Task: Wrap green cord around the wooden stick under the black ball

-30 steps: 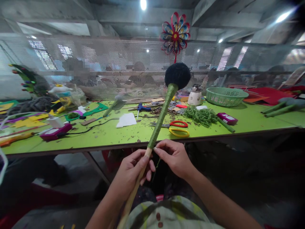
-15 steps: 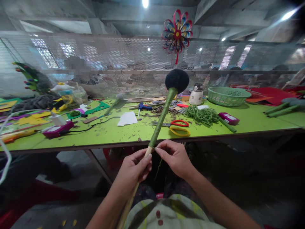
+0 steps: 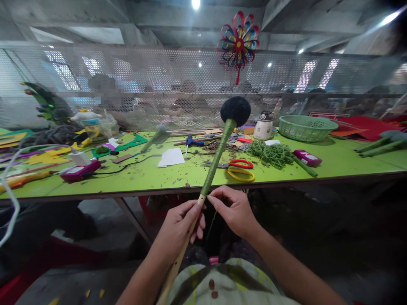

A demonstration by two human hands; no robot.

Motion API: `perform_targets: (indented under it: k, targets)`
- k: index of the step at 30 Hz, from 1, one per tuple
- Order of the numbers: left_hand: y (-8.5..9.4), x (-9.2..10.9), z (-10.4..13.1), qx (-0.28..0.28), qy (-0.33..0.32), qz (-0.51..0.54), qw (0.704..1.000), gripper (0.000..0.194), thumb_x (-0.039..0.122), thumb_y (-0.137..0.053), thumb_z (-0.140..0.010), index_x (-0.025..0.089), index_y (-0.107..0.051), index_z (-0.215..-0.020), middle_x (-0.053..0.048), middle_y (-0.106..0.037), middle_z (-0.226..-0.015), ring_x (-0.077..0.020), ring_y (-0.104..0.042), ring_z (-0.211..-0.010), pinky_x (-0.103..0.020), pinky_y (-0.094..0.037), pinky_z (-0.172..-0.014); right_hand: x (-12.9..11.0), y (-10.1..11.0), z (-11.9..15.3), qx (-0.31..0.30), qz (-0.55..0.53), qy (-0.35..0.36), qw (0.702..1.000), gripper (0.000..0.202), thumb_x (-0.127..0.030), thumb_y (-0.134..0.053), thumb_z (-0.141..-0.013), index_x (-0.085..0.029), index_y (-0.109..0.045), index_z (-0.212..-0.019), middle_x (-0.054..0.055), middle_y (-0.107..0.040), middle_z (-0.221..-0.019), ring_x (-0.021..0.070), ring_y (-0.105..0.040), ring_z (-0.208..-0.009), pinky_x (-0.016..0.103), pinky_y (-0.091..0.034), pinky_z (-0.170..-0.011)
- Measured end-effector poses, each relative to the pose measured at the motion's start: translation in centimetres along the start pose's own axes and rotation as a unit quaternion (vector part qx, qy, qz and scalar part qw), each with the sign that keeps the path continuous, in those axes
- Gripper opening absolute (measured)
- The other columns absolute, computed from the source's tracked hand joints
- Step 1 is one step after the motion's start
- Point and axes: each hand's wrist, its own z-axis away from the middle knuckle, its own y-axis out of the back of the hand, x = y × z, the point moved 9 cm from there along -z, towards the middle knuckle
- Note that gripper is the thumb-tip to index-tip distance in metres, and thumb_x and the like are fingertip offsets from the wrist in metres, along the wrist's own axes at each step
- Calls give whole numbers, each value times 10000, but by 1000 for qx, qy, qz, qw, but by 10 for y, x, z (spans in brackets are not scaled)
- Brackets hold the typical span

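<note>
Well beyond the left hand, to its left, a magenta plastic box point(image 3: 78, 172) is lying on the lime-green table point(image 3: 133, 185). The left hand point(image 3: 181, 222) is angling upward and inward, its thumb and curled fingers gripping a pale, bare wooden stick point(image 3: 178, 264). Above that grip, tight green yarn winding point(image 3: 215, 165) is covering the stick, which is leaning up rightward to a fuzzy black ball-shaped head point(image 3: 235, 111). The right hand point(image 3: 237, 212) is slanting inward, thumb and forefinger pinching together at the winding's lower end; a thin green yarn strand point(image 3: 213, 219) is hanging just beneath. Beyond it, red-and-yellow-handled metal scissors point(image 3: 225, 165) are lying open.
</note>
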Motion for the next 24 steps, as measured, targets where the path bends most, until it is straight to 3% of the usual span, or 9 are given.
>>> perform_targets:
  k: [9, 12, 18, 24]
  targets:
    - [-2, -2, 0, -6, -9, -10, 1000, 288, 417, -491, -864, 151, -561, -777, 44, -500, -540, -59, -472, -366, -143, -303, -333, -1, 1, 2, 1, 9, -2, 1000, 115, -214, -576, -816, -157, -640, -740, -5, -576, -617, 114, -480, -550, 220, -381, -527]
    - [-4, -5, 1, -21, -2, 14, 1000, 267, 417, -486, -867, 160, -556, -841, 55, -488, -545, -57, -476, -341, -135, -287, -310, -1, 3, 1, 5, 9, -5, 1000, 111, -216, -583, -810, -156, -639, -735, -9, -569, -606, 110, -473, -538, 217, -378, -519]
    - [-1, -6, 0, -27, 0, 71, 997, 238, 405, -472, -880, 180, -516, -948, 61, -529, -515, -24, -389, -283, -105, -235, -286, 3, 4, 1, 12, -14, -21, 1000, 107, -219, -601, -796, -147, -636, -725, -10, -568, -602, 104, -469, -541, 205, -379, -514]
    - [-3, -5, -3, -53, -8, 77, 996, 217, 374, -553, -840, 200, -426, -822, 39, -608, -516, -26, -381, -245, -91, -220, -255, 2, 2, 2, 8, -26, -21, 999, 99, -212, -604, -794, -145, -641, -731, -10, -571, -607, 99, -465, -537, 199, -378, -507]
